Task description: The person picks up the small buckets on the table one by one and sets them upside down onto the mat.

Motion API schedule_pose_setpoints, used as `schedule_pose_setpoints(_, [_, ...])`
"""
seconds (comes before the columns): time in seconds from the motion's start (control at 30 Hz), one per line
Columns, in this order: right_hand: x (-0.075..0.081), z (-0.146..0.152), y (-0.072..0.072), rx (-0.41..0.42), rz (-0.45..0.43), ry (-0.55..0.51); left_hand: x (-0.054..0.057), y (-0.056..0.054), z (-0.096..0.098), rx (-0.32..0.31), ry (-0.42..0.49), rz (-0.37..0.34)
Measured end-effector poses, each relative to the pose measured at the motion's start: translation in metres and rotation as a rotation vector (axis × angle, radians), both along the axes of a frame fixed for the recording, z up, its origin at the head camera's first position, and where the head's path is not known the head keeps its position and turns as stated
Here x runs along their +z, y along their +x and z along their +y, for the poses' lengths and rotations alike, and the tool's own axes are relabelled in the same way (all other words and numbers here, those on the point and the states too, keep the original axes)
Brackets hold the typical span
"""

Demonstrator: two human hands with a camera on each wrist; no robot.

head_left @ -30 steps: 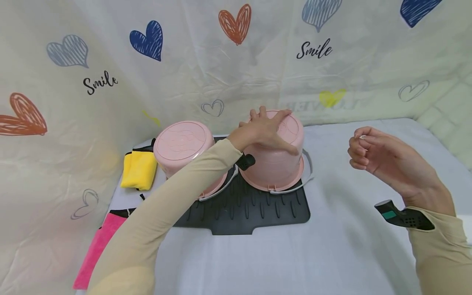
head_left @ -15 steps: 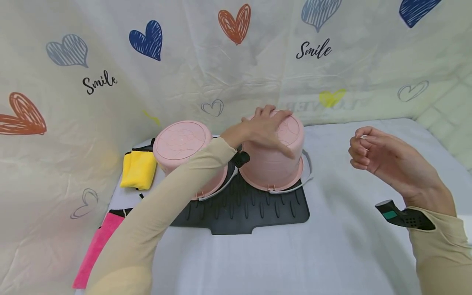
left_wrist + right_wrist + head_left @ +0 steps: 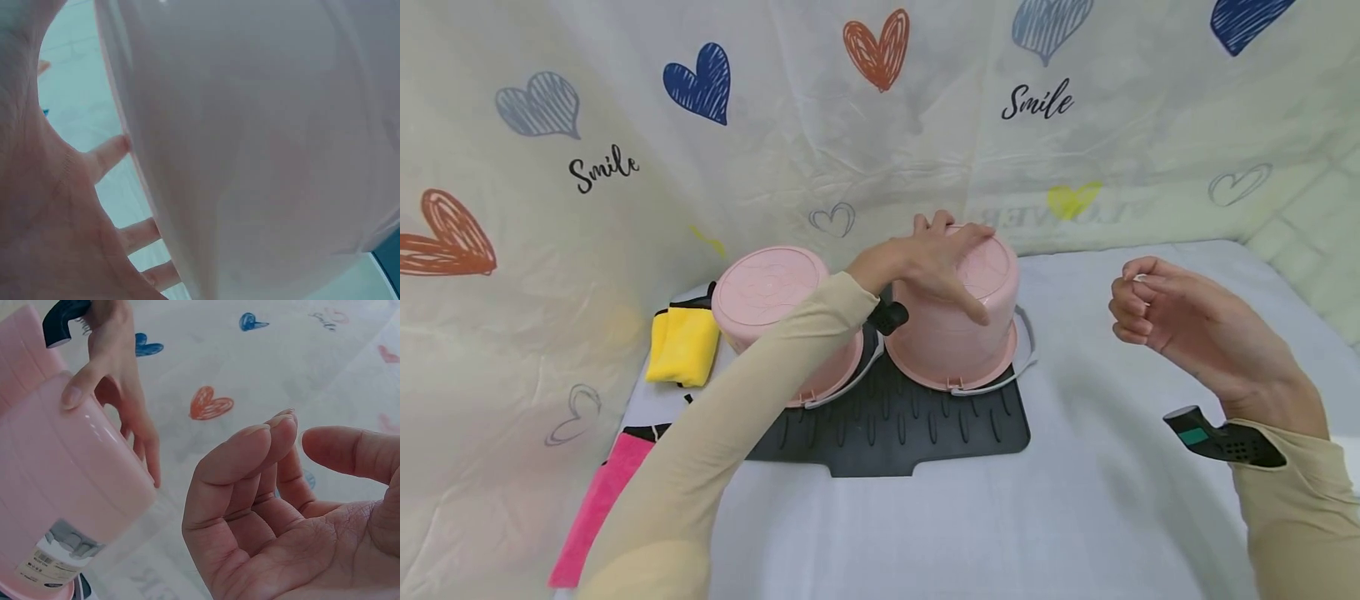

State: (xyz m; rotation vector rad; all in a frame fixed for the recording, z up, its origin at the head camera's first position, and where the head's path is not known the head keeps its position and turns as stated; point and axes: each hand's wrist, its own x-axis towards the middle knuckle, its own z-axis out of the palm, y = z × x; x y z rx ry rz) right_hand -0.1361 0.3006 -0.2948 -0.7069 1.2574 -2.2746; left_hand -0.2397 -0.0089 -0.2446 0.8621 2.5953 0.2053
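Observation:
My left hand [image 3: 936, 262] rests on the upturned base of the right pink bucket [image 3: 958, 342], fingers spread over the far edge and thumb down the near side. In the left wrist view its fingertips touch the bucket's edge, with a gap under the palm. The right wrist view shows a label [image 3: 50, 565] on this bucket's wall. A second upturned pink bucket [image 3: 767, 287] stands to the left, partly behind my left sleeve. Both stand on a black ribbed mat [image 3: 910, 437]. My right hand [image 3: 1206, 333] hovers at the right, loosely curled, holding nothing.
A folded yellow cloth [image 3: 682, 346] lies left of the buckets. Nearer, a pink cloth [image 3: 602, 508] lies along the left edge, partly behind my left arm. A heart-printed curtain [image 3: 775, 125] hangs behind the white-covered table [image 3: 1000, 525].
My left hand has shifted slightly left across the bucket, and its thumb has slid left. Both buckets and my right hand have stayed in place.

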Motion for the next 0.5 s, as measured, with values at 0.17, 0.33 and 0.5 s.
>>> schedule_pose_setpoints(0.17, [0.000, -0.001, 0.002, -0.017, -0.001, 0.070, -0.004, 0.003, -0.001, 0.032, -0.006, 0.009])
schedule_pose_setpoints(0.33, [0.001, 0.005, 0.004, -0.036, 0.047, 0.127, -0.013, 0.009, -0.003, 0.062, 0.033, 0.060])
schedule_pose_setpoints(0.5, [0.003, 0.008, 0.009, -0.058, 0.072, 0.166, -0.019, 0.035, -0.011, 0.127, 0.131, 0.262])
